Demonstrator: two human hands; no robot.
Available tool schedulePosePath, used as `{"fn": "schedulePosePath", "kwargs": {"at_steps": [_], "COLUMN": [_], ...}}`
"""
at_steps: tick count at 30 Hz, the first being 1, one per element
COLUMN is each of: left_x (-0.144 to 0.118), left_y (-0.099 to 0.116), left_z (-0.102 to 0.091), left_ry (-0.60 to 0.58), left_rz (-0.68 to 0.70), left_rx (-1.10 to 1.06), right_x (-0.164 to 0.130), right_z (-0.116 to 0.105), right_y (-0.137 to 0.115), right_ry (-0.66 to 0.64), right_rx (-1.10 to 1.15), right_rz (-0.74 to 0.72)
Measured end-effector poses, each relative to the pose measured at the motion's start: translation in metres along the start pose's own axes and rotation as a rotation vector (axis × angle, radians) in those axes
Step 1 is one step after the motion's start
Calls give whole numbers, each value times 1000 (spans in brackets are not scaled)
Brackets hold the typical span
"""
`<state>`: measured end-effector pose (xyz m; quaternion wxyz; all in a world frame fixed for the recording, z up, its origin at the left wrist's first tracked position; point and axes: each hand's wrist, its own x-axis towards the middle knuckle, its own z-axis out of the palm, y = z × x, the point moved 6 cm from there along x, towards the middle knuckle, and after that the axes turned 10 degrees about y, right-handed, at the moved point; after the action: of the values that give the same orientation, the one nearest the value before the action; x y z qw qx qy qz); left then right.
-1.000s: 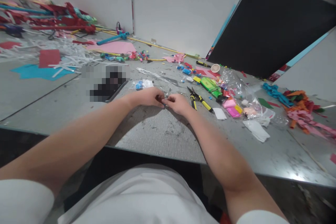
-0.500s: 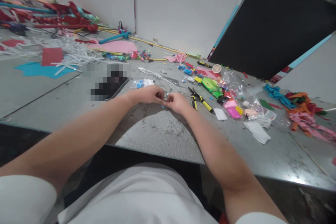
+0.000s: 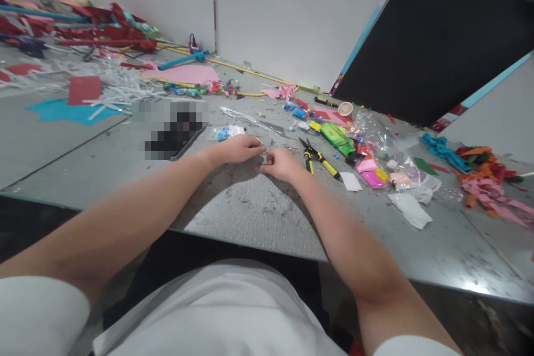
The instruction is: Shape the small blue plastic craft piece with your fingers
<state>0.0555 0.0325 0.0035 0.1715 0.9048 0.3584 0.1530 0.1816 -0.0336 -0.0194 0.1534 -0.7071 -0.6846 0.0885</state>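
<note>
In the middle of the table my left hand [image 3: 243,149] and my right hand [image 3: 282,163] come together, fingertips almost touching. The fingers of both are closed in a pinch; whatever lies between them is too small to make out. Just behind my left hand sits a clear packet with blue clay [image 3: 224,133] in it. To the right of my right hand lie pliers [image 3: 319,158] with black and yellow handles, jaws apart. A bundle of thin silver wires [image 3: 252,120] rests beyond my hands.
Packs of coloured clay, among them a green pack [image 3: 336,137] and a pink pack [image 3: 372,179], lie to the right beside crumpled plastic [image 3: 386,142]. A dark, blurred-out device [image 3: 179,136] lies left. Paper strips [image 3: 125,80] cover the far left. A white wall [image 3: 292,22] stands behind.
My left fingers have straightened a little and shifted up and right. The tip of blue seen under my fingers before no longer shows. The things on the table have stayed put.
</note>
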Motion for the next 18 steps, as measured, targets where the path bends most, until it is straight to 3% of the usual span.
{"fn": "schedulePosePath", "kwargs": {"at_steps": [18], "left_x": [-1], "left_y": [-3], "left_z": [2], "left_ry": [24], "left_rz": [-9], "left_rx": [-64], "right_x": [-2], "right_z": [3], "right_y": [-3], "right_ry": [-23], "right_rx": [-47], "right_rz": [18]}}
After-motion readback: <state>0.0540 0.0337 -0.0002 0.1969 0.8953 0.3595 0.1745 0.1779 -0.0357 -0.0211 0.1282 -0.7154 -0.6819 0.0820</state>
